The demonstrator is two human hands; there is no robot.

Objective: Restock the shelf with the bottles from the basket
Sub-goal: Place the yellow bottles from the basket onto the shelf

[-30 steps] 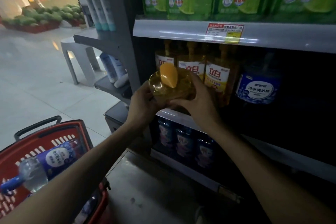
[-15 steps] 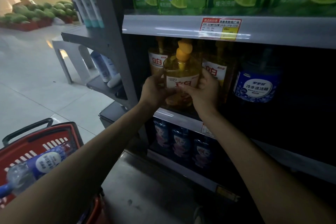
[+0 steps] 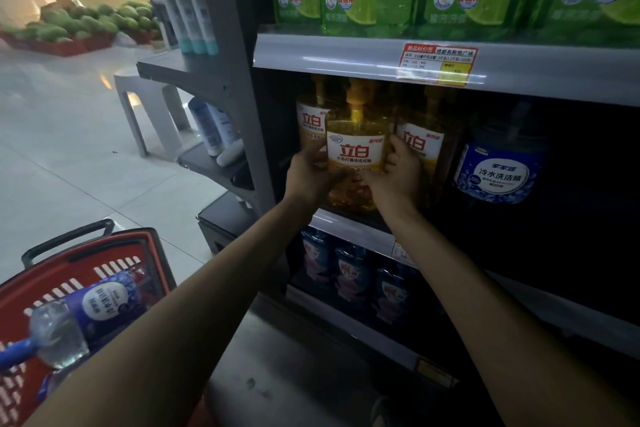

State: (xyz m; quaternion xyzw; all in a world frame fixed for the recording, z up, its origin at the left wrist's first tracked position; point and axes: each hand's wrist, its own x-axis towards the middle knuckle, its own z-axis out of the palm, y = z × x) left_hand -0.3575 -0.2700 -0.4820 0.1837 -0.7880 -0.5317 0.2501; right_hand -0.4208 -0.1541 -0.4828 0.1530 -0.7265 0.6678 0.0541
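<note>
Yellow bottle (image 3: pixel 356 149) stands upright at the front edge of the shelf (image 3: pixel 346 227), gripped from both sides: the left hand (image 3: pixel 308 175) curls round its left flank, the right hand (image 3: pixel 398 178) round its right. Matching bottles (image 3: pixel 420 142) sit behind it on the shelf, a blue-labelled jug (image 3: pixel 498 170) further right. Below and left of the shelf, the red basket (image 3: pixel 114 243) holds a blue bottle (image 3: pixel 98 305).

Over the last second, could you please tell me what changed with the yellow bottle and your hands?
The yellow bottle was tipped cap-first toward the camera; it is now upright, label outward, moved in over the middle shelf among matching bottles. The left hand and right hand still grip its sides. The blue bottle still lies in the red basket.
</note>
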